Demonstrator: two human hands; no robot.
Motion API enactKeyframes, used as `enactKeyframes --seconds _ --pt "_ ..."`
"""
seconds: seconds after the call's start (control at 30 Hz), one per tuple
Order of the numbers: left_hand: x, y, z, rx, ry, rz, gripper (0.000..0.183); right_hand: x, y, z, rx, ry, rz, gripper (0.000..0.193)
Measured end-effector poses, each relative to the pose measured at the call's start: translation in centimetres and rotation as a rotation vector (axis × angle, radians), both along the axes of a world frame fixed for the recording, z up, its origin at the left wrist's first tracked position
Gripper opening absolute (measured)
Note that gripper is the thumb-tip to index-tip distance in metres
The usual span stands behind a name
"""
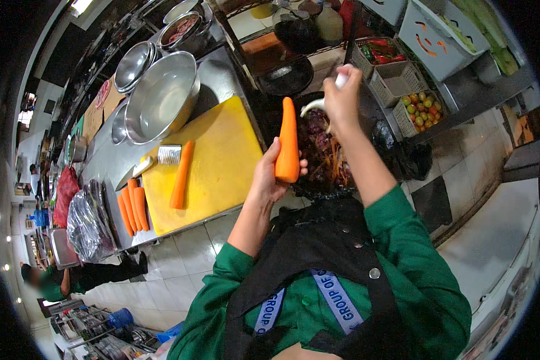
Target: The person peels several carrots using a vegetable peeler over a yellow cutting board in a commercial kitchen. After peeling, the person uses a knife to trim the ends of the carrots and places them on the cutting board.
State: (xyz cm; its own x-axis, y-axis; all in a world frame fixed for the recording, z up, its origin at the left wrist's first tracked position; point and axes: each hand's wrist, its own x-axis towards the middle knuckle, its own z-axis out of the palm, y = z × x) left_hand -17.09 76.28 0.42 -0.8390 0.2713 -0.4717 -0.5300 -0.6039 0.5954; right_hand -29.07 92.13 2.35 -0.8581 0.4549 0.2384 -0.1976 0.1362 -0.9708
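1. The left hand is closed around the thick end of a long, tapering orange carrot, held in the air just right of the surface, narrow tip pointing far. This low grip probably keeps the fingers off most of its length.
2. The right hand is gripping a white-handled tool farther off and to the right, apart from the carrot; its working end is unclear.
3. Both hands work beside or over a dark, round container of purple and orange scraps, presumably so that bits drop in.
4. On the surface, a slimmer orange carrot lies on a yellow rectangular cutting board, near a ridged metal blade. More orange carrots sit side by side at the near left, perhaps grouped to spare the board.
5. Bare board stretches right towards the left hand. The board's right edge and the shelf's plastic crates bound the room sideways.
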Motion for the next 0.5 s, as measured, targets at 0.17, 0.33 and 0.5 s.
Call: enactKeyframes --seconds 0.17,0.33,0.5 --pt "-0.9 1.1 -1.2 0.074 -0.049 0.134 0.047 7.5 -4.3 -0.3 -0.182 -0.007 0.262 0.033" --pt "-0.6 1.5 -0.3 0.120 0.037 0.076 0.042 5.9 -4.2 -0.1 -0.056 -0.041 0.295 0.030" --pt "1.7 -0.2 1.1 0.010 0.103 -0.243 0.043 -3.2 0.8 0.9 0.052 -0.120 -0.003 0.034"
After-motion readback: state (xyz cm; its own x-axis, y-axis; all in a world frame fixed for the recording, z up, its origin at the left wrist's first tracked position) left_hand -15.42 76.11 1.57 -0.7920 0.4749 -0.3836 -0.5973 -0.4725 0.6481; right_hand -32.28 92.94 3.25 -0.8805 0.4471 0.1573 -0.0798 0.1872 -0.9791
